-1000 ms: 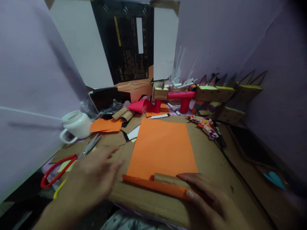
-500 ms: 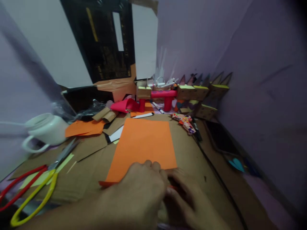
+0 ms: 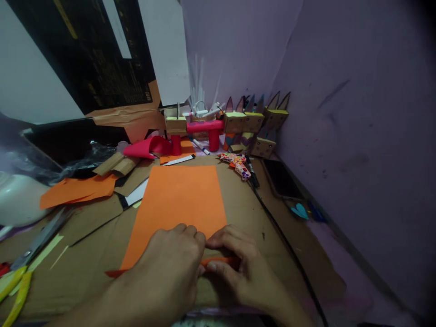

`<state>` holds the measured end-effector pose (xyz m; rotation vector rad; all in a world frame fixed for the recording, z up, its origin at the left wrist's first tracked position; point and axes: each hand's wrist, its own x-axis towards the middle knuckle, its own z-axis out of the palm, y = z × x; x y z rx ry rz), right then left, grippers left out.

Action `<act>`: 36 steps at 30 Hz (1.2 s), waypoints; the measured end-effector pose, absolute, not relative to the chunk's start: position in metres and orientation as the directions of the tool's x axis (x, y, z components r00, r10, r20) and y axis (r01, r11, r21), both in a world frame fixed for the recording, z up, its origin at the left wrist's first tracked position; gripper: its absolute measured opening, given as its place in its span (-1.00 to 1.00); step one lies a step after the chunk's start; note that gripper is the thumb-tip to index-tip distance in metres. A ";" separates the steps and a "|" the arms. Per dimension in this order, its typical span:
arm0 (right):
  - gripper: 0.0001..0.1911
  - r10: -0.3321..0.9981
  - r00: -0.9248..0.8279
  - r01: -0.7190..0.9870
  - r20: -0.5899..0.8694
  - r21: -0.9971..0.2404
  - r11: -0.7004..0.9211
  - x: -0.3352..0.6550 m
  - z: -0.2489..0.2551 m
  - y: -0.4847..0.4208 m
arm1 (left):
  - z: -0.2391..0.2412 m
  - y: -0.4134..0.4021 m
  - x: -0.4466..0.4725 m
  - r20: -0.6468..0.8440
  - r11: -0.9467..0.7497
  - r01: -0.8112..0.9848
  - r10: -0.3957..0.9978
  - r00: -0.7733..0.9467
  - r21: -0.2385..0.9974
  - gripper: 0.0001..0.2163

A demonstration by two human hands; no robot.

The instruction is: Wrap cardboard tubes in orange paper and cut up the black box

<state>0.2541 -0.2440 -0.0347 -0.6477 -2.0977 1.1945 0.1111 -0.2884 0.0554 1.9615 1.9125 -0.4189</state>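
Note:
A sheet of orange paper (image 3: pixel 180 195) lies flat on the cardboard, its near edge turned up in a narrow fold or roll that shows at the left corner and between my hands. My left hand (image 3: pixel 170 263) is closed over the middle of that near edge, knuckles up, with its fingertips hidden. Just right of it, my right hand (image 3: pixel 238 263) pinches the turned edge between thumb and fingers. The two hands almost touch.
Left are scissors (image 3: pixel 30 254), orange paper scraps (image 3: pixel 80 188) and a white mug (image 3: pixel 20 200). A patterned glue gun (image 3: pixel 238 164) with a black cord and a phone (image 3: pixel 281 179) lie right. Cardboard animal heads (image 3: pixel 254 120) and a pink paper piece (image 3: pixel 150 147) stand behind.
The view has swung to the right, so everything sits further left. My right thumb and fingers now show more plainly on the folded edge. The sheet itself looks much the same.

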 end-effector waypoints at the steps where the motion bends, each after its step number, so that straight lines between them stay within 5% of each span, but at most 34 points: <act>1: -0.85 0.682 -0.675 0.102 0.282 -0.879 0.465 0.254 -0.035 -0.244 | 0.056 -0.290 0.110 -0.451 -0.003 0.998 0.892 0.033 0.068 -0.81; 4: -0.84 0.682 -0.669 0.083 0.297 -0.881 0.465 0.256 -0.037 -0.243 | 0.058 -0.301 0.092 -0.385 0.102 0.991 0.921 -0.062 0.084 -0.79; 8: -0.83 0.680 -0.664 0.071 0.310 -0.880 0.470 0.256 -0.038 -0.243 | 0.053 -0.323 0.034 -0.096 0.416 0.909 0.904 -0.416 -0.025 -0.60; 12: -0.84 0.690 -0.664 0.087 0.290 -0.886 0.456 0.256 -0.037 -0.243 | 0.041 -0.341 -0.006 -0.157 0.514 0.852 0.838 -0.523 -0.094 -0.53; 15: -0.84 0.691 -0.660 0.085 0.293 -0.886 0.456 0.256 -0.036 -0.243 | 0.034 -0.343 0.012 0.132 0.407 0.913 0.904 -0.406 0.019 -0.62; 18: -0.83 0.692 -0.656 0.069 0.301 -0.889 0.452 0.256 -0.037 -0.243 | 0.027 -0.336 0.054 0.348 -0.008 0.998 0.937 -0.017 0.069 -0.75; 20: -0.83 0.691 -0.658 0.061 0.299 -0.894 0.444 0.255 -0.038 -0.244 | 0.023 -0.328 0.079 0.194 -0.193 0.977 0.966 0.174 0.086 -0.76; 25: -0.82 0.693 -0.658 0.062 0.295 -0.896 0.440 0.256 -0.035 -0.243 | 0.012 -0.315 0.099 -0.088 -0.126 0.979 0.986 0.141 0.163 -0.75; 32: -0.40 0.687 -0.708 0.190 0.164 -0.892 0.410 0.280 -0.024 -0.233 | -0.005 -0.318 0.083 0.196 -0.285 0.955 0.944 0.266 0.080 -0.81; 36: -0.42 0.703 -0.683 0.177 0.196 -0.890 0.420 0.287 -0.029 -0.231 | -0.017 -0.316 0.074 0.355 -0.377 0.926 0.866 0.352 0.002 -0.83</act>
